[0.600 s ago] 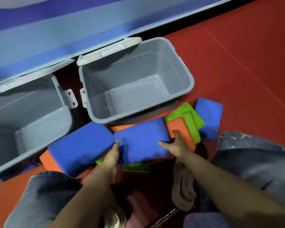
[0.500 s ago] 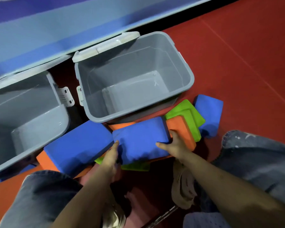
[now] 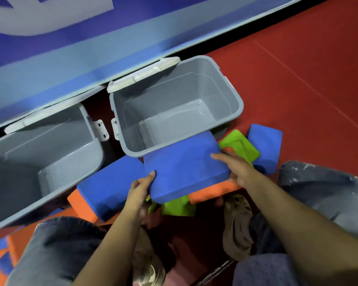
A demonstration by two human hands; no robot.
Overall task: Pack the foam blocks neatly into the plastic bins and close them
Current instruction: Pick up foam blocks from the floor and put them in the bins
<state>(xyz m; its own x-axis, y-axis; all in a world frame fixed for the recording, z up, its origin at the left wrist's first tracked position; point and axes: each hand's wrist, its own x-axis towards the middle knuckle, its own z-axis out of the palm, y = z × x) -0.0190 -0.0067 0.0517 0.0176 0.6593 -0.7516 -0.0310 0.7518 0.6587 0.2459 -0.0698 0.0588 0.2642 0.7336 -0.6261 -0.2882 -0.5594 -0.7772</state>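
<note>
A person's left hand and right hand are gripping opposite ends of a blue foam block, fingers curled around its edges. The block is overlapping the near rim of an open grey plastic bin. More blue, orange and green blocks are lying on the red floor below.

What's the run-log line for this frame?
phase: lifting | held: blue foam block | left hand: gripping | right hand: gripping | right bin: open, empty
</note>
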